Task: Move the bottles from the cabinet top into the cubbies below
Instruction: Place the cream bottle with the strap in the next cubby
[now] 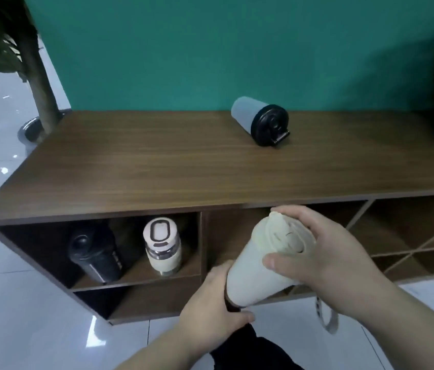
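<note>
Cream bottle [253, 265], tilted, is held in both hands in front of the middle cubby [226, 236]: the left hand [210, 311] curls closed around its dark base, the right hand [322, 252] wraps closed over its lid end, and a strap [326, 316] dangles below. Behind, the left cubby [37, 241] holds a black bottle [94, 257] and a glass bottle [161, 247], both upright. Farther back, a grey bottle [259, 120] lies on its side on the cabinet top [157, 161], near the green wall [210, 49].

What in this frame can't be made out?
Head view only:
- Base of the cream bottle: covered by the left hand.
- Its lid details: under the right hand.
- Middle cubby floor: blocked by the bottle.
- Black bottle markings: too dark.
</note>
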A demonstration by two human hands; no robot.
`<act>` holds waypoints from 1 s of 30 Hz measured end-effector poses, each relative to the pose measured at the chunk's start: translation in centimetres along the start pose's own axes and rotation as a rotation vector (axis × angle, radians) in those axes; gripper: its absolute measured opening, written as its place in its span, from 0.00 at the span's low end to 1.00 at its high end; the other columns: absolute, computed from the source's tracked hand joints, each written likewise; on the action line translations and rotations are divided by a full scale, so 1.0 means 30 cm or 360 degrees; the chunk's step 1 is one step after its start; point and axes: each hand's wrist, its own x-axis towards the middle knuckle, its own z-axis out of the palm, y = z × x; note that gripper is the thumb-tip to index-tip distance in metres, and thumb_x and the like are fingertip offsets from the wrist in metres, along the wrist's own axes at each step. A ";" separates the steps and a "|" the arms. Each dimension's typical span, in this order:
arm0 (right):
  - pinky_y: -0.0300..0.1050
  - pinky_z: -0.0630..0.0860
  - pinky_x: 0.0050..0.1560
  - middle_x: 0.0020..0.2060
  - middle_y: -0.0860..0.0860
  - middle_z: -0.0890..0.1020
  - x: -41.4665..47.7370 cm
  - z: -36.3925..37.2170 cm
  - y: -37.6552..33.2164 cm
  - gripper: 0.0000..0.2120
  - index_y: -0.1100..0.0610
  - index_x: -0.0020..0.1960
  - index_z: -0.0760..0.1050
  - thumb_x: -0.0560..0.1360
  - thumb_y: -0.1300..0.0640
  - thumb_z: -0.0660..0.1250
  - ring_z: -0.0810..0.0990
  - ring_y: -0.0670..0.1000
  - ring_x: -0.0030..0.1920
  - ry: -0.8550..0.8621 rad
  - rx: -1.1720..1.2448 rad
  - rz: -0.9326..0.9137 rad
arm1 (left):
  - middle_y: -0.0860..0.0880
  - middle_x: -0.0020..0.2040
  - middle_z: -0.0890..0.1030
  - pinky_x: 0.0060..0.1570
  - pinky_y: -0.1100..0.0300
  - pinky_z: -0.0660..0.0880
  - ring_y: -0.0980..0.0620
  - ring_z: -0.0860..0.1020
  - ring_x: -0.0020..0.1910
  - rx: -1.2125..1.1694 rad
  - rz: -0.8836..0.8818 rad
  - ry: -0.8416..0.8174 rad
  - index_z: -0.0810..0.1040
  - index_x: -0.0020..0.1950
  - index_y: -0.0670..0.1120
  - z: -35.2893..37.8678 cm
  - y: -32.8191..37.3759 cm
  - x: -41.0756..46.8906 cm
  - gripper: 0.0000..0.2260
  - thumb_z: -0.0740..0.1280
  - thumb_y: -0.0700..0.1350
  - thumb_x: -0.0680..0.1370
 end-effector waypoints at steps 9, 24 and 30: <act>0.31 0.71 0.52 0.63 0.34 0.71 0.236 0.141 0.298 0.45 0.35 0.69 0.65 0.58 0.48 0.83 0.72 0.33 0.61 -0.0103 0.0066 0.0006 | 0.58 0.60 0.82 0.59 0.54 0.83 0.58 0.82 0.58 -0.0059 -0.0412 0.0422 0.76 0.67 0.57 0.183 -0.156 0.263 0.32 0.81 0.55 0.65; 0.39 0.73 0.60 0.57 0.37 0.75 0.451 0.183 0.447 0.37 0.35 0.59 0.68 0.57 0.47 0.84 0.75 0.39 0.60 -0.0116 0.0037 -0.0073 | 0.61 0.51 0.84 0.53 0.57 0.82 0.59 0.82 0.51 0.0285 -0.0600 0.0395 0.79 0.61 0.61 0.256 -0.240 0.463 0.27 0.72 0.66 0.63; 0.45 0.77 0.61 0.58 0.41 0.77 0.494 0.214 0.459 0.38 0.41 0.62 0.72 0.54 0.39 0.80 0.77 0.43 0.60 -0.0136 -0.0117 -0.0067 | 0.58 0.49 0.85 0.54 0.51 0.83 0.55 0.83 0.51 0.0197 -0.0694 0.0457 0.81 0.58 0.57 0.253 -0.231 0.474 0.30 0.71 0.67 0.59</act>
